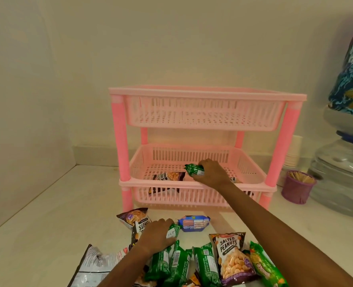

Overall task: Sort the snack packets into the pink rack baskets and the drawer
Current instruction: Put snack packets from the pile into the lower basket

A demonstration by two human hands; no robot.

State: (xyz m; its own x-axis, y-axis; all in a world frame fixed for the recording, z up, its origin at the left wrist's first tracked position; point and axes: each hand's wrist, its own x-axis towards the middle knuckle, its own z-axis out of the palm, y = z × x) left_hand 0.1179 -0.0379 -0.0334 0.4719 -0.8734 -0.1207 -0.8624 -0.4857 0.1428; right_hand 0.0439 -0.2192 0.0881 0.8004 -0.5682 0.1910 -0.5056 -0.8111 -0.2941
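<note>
Cream-walled corner, pale worktop [47,214]. A two-tier pink slotted plastic rack [202,141] is stood against the back wall; no drawer is in view.

Right hand [210,172] is closed around a small green foil packet [194,169], held low inside the lower basket [250,168], judged ready for release there. One purple peanut packet [168,177] is already lying in that basket, and part of another packet [234,179] is seen behind the wrist. The upper basket [202,112] looks empty.

Left hand [157,233] is curled over a second green packet [172,229] on the worktop; a firm grip cannot be confirmed. Probably staged as the next pick.

Loose pile, kept near the front for reach: about four more green packets [206,264], two salted peanut packets [232,257], one blue biscuit packet [193,222], one green-orange packet [264,266], one silver foil bag [97,264]. The count at the bottom edge is uncertain.
</note>
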